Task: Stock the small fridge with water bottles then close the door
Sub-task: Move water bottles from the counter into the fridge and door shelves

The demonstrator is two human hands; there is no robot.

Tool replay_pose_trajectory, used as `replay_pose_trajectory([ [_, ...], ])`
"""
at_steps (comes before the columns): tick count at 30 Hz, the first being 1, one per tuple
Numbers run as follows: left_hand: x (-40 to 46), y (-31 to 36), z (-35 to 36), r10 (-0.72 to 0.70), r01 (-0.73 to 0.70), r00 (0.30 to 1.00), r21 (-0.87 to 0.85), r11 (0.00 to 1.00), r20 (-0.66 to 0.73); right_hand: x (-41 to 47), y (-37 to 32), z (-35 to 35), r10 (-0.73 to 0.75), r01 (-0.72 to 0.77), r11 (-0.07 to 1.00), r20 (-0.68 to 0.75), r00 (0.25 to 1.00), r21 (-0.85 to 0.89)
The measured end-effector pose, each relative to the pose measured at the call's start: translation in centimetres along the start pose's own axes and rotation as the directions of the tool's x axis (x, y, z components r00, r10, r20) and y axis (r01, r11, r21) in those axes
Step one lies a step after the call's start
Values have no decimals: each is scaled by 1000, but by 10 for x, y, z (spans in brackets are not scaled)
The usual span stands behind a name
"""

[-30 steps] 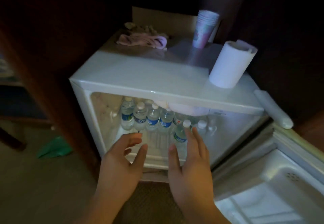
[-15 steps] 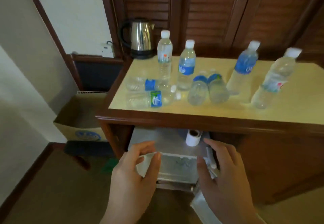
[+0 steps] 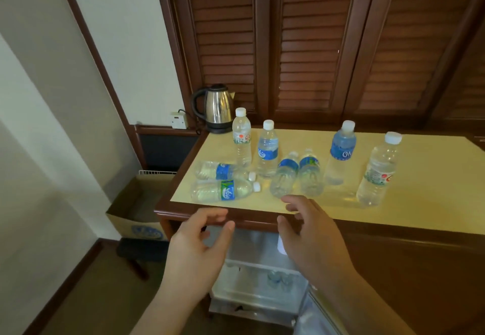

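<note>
**Bottles waiting on the counter, fridge open below**

Bottles of water, eight in all, stand or lie on the yellow-topped counter (image 3: pixel 420 177). Four are upright, caps up: one with a white and red label (image 3: pixel 241 140) at the back left, one with a blue label reading "Vala" or similar (image 3: pixel 268 149) just beside it, a blue-tinted one marked "O" and a second letter (image 3: pixel 341 151) further right, and a clear one with a green and red label (image 3: pixel 378 170) at the far right. Two lie on their sides near the left edge, long axes running left to right with caps pointing right: the rear one with a plain blue label (image 3: pixel 223 171), and the front one with a green and blue "Vala"-style label (image 3: pixel 223 190). Two more lie side by side in the middle, one (image 3: pixel 284 176) touching the other (image 3: pixel 311 173), long axes running front to back, bases toward the camera and caps away.

Both hands are empty, well apart from each other, fingers loosely spread and curled. The left hand (image 3: pixel 199 245) hovers in front of the counter's wooden edge; the right hand (image 3: pixel 309 235) reaches over that edge, fingertips near the bases of the two middle bottles without touching them.

Below the counter sits the small fridge (image 3: pixel 252 290), open, with a few bottle caps (image 3: pixel 274 277) showing inside. Its door (image 3: pixel 315 313) is swung out at the lower right.

Behind the bottles, an electric kettle (image 3: pixel 214 107) stands at the counter's back left corner beside a wall socket (image 3: pixel 178 120). A cardboard box (image 3: pixel 136 208) sits to the left of the counter, and dark louvred shutters (image 3: pixel 315 46) fill the wall behind.
</note>
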State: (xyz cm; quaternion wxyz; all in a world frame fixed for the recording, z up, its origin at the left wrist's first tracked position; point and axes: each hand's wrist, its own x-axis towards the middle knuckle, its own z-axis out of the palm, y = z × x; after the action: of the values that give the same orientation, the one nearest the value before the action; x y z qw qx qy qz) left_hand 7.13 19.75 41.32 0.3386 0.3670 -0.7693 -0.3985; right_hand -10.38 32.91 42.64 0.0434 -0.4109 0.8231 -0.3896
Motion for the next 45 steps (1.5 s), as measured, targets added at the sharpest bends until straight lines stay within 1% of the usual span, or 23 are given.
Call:
replay_pose_trajectory([
  [3, 25, 7, -1, 45, -45, 999, 119, 992, 1, 24, -4, 19, 39, -41, 999, 78, 996, 26],
  [5, 47, 11, 2, 79, -90, 995, 217, 972, 61, 40, -4, 34, 69, -76, 996, 124, 990, 47],
  [7, 77, 9, 11, 84, -130, 983, 297, 946, 163, 55, -4, 49, 82, -91, 995, 151, 985, 49],
  [8, 93, 8, 17, 76, -148, 973, 338, 930, 219, 62, -3, 58, 67, -73, 997, 162, 985, 30],
  [11, 144, 3, 37, 51, -215, 938, 456, 864, 344, 81, 1, 82, -10, 33, 992, 189, 982, -118],
  [13, 179, -2, 53, 53, -268, 914, 502, 822, 402, 95, 4, 97, -9, 46, 984, 205, 979, -172],
  [15, 211, -8, 68, 46, -346, 879, 569, 746, 474, 107, 5, 108, 18, 36, 973, 230, 973, -229],
  [17, 240, -15, 82, 48, -440, 828, 595, 672, 559, 119, 8, 118, 64, 10, 961, 256, 965, -278],
  [20, 266, -25, 101, -17, -507, 756, 600, 619, 655, 131, 12, 130, 106, -17, 947, 264, 959, -319],
  [22, 276, -32, 111, -26, -571, 704, 588, 573, 709, 137, 16, 136, 119, -28, 946, 263, 957, -324],
  [24, 285, -40, 121, -47, -583, 677, 574, 576, 735, 141, 16, 138, 134, -31, 931, 259, 957, -365],
  [27, 296, -48, 130, -70, -582, 676, 590, 560, 733, 146, 17, 142, 175, -53, 894, 238, 956, -445],
  [30, 298, -50, 133, -40, -606, 700, 623, 494, 713, 147, 25, 148, 103, -13, 875, 160, 982, -484],
  [32, 295, -52, 129, -4, -618, 712, 629, 471, 703, 141, 34, 150, 50, 10, 893, 120, 991, -450],
  [33, 292, -52, 125, 24, -627, 713, 622, 469, 701, 137, 35, 149, 42, 21, 908, 140, 989, -419],
  [35, 282, -53, 114, 65, -625, 719, 603, 496, 692, 125, 31, 143, 40, 12, 940, 145, 989, -342],
  [36, 275, -54, 106, 77, -611, 724, 584, 534, 686, 117, 28, 138, 54, -12, 958, 140, 989, -286],
  [38, 260, -53, 84, 122, -566, 731, 496, 658, 671, 96, 21, 130, 57, -36, 985, 119, 991, -170],
  [40, 244, -46, 55, 218, -517, 776, 398, 758, 592, 73, 10, 120, 35, -30, 997, 73, 997, -69],
  [42, 224, -35, 21, 297, -493, 821, 343, 800, 487, 49, -2, 109, 13, -13, 1000, 1, 1000, 0],
  [43, 211, -28, 2, 316, -468, 847, 319, 824, 428, 38, -8, 101, -2, 3, 1000, -34, 999, 21],
  [45, 178, -14, -29, 268, -340, 919, 236, 910, 288, 16, -19, 85, -33, 42, 996, -116, 993, 75],
])
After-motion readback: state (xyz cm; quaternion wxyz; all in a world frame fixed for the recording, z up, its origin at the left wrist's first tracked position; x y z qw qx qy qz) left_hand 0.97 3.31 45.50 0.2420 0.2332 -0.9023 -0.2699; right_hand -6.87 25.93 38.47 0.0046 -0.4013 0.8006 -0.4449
